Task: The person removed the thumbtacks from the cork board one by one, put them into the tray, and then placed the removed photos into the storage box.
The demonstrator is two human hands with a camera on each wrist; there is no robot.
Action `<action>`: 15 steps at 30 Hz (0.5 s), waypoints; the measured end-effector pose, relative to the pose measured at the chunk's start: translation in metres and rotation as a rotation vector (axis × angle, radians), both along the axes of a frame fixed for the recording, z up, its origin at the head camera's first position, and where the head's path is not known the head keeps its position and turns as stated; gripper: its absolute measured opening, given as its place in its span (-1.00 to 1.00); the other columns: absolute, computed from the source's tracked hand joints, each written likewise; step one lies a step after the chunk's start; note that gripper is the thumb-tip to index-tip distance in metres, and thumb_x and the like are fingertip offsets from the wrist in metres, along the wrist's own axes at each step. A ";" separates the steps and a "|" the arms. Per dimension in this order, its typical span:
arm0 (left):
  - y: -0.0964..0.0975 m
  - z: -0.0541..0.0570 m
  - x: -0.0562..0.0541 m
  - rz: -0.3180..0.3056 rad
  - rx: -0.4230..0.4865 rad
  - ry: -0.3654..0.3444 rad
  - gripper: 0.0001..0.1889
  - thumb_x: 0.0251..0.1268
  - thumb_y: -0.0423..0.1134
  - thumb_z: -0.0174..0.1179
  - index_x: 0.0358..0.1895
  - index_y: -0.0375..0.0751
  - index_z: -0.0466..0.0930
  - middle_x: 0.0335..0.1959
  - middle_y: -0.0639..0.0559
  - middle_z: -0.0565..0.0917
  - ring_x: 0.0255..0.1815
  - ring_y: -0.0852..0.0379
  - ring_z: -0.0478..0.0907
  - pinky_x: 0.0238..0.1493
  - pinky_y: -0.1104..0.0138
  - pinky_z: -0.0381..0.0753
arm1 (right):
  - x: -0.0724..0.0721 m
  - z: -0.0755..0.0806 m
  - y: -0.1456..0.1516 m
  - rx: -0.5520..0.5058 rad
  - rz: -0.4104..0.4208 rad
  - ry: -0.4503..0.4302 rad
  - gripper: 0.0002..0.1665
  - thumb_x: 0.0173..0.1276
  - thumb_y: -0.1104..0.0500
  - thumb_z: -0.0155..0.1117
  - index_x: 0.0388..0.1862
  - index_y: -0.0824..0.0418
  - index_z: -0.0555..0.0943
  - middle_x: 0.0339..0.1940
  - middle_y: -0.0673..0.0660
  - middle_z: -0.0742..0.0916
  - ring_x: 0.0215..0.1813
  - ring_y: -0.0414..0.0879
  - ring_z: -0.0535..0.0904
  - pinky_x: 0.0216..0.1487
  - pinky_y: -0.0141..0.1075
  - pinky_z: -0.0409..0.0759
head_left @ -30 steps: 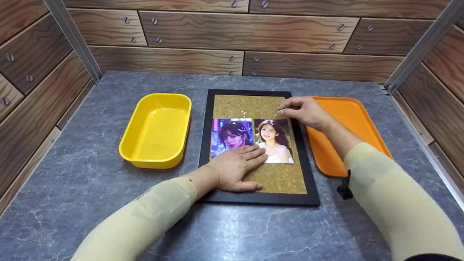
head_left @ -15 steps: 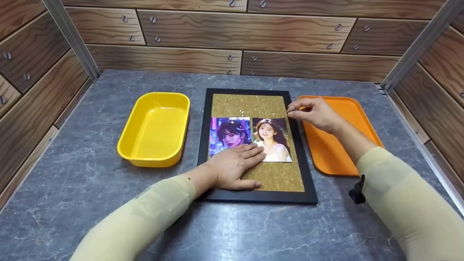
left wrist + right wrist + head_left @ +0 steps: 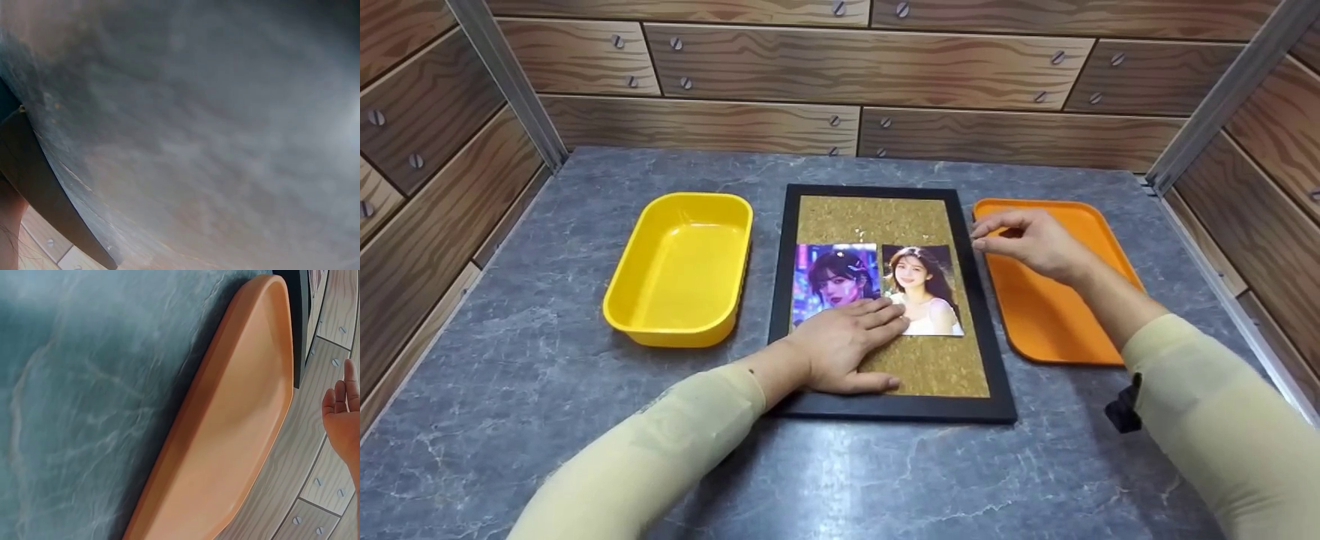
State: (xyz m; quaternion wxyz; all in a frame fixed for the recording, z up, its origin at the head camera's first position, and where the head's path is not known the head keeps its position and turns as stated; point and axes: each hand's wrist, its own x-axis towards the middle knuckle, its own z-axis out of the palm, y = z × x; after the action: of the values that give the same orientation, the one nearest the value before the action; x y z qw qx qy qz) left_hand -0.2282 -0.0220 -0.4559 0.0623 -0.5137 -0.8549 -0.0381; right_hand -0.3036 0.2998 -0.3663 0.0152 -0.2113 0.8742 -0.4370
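My left hand (image 3: 851, 345) lies flat with spread fingers across the lower part of two photos on a black-framed cork board (image 3: 900, 367). Under its fingers is the purple-toned portrait photo (image 3: 836, 274), partly covered. The photo of a person in white (image 3: 934, 315) lies beside it, fingertips over its lower left edge. My right hand (image 3: 1039, 244) hovers above the orange tray's left side, thumb and index fingertips close together near the board's right edge. I cannot tell whether something small is pinched there. Small clear bits, like pins (image 3: 861, 235), glint on the cork above the photos.
A yellow tub (image 3: 679, 277) stands left of the board on the grey marbled table (image 3: 547, 405). To the right lies the shallow orange tray (image 3: 1057, 315), also large in the right wrist view. Wood-patterned walls (image 3: 750, 67) enclose the back and sides.
My right hand has drawn back rightward, from over the cork's upper right to above the orange tray's edge. The left hand stays in place on the photos.
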 end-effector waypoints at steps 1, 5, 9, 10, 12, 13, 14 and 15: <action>0.000 0.000 0.000 0.001 -0.001 0.000 -0.08 0.35 0.48 -0.36 0.55 -0.13 0.08 0.56 -0.11 0.16 0.59 -0.04 0.06 0.60 0.21 0.00 | -0.001 -0.003 0.003 0.001 0.002 0.003 -0.72 0.29 0.21 0.40 -0.12 0.39 0.71 -0.07 0.22 0.74 -0.23 -0.29 0.58 -0.26 -0.53 0.58; 0.000 -0.001 0.000 0.005 0.000 0.005 -0.07 0.35 0.49 -0.35 0.55 -0.13 0.09 0.56 -0.10 0.17 0.59 -0.03 0.06 0.60 0.22 0.00 | -0.007 -0.014 0.015 0.006 0.006 0.009 -0.73 0.29 0.18 0.40 -0.11 0.35 0.71 -0.05 0.17 0.74 -0.17 -0.24 0.58 -0.25 -0.53 0.55; 0.001 -0.001 0.000 0.005 0.005 0.009 -0.07 0.34 0.49 -0.33 0.55 -0.14 0.10 0.55 -0.10 0.18 0.58 -0.03 0.07 0.59 0.22 0.01 | -0.008 -0.020 0.024 0.028 -0.016 -0.022 -0.72 0.30 0.11 0.40 -0.11 0.26 0.73 0.00 0.09 0.74 -0.12 -0.16 0.58 -0.23 -0.51 0.56; 0.001 -0.001 0.001 0.005 0.005 0.008 -0.07 0.34 0.49 -0.33 0.55 -0.14 0.10 0.55 -0.10 0.18 0.58 -0.03 0.07 0.59 0.22 0.01 | -0.008 -0.020 0.025 0.034 -0.018 -0.030 -0.72 0.30 0.10 0.40 -0.10 0.25 0.73 0.01 0.09 0.73 -0.10 -0.13 0.58 -0.22 -0.51 0.56; 0.001 -0.001 0.000 0.004 0.006 0.005 -0.07 0.34 0.49 -0.33 0.55 -0.14 0.10 0.55 -0.10 0.18 0.58 -0.03 0.07 0.59 0.21 0.01 | -0.006 -0.021 0.027 0.052 -0.033 -0.040 -0.71 0.29 0.06 0.40 -0.10 0.20 0.74 0.02 0.07 0.73 -0.09 -0.09 0.57 -0.22 -0.50 0.57; 0.001 -0.001 0.000 0.004 0.005 0.004 -0.08 0.35 0.48 -0.33 0.55 -0.13 0.10 0.56 -0.10 0.18 0.59 -0.03 0.07 0.60 0.21 0.00 | -0.005 -0.021 0.028 0.059 -0.040 -0.039 -0.72 0.29 0.05 0.41 -0.10 0.18 0.75 0.02 0.08 0.73 -0.08 -0.10 0.57 -0.21 -0.50 0.57; 0.001 -0.001 0.000 0.004 0.002 0.003 -0.08 0.35 0.48 -0.34 0.55 -0.13 0.09 0.56 -0.10 0.18 0.59 -0.03 0.06 0.60 0.22 0.00 | -0.005 -0.021 0.029 0.066 -0.043 -0.039 -0.72 0.29 0.05 0.41 -0.10 0.18 0.75 0.03 0.09 0.73 -0.08 -0.10 0.57 -0.21 -0.50 0.56; 0.000 -0.001 0.000 0.003 -0.001 0.001 -0.08 0.35 0.48 -0.34 0.55 -0.13 0.08 0.56 -0.09 0.17 0.59 -0.03 0.06 0.60 0.22 0.00 | -0.004 -0.021 0.030 0.072 -0.045 -0.038 -0.72 0.29 0.05 0.40 -0.10 0.18 0.75 0.03 0.09 0.73 -0.08 -0.12 0.57 -0.21 -0.50 0.55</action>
State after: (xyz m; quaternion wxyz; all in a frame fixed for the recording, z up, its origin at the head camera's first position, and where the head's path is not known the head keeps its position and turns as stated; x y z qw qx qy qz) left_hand -0.2280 -0.0217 -0.4565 0.0625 -0.5123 -0.8557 -0.0374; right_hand -0.3073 0.3296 -0.3876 0.0295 -0.1825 0.8934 -0.4094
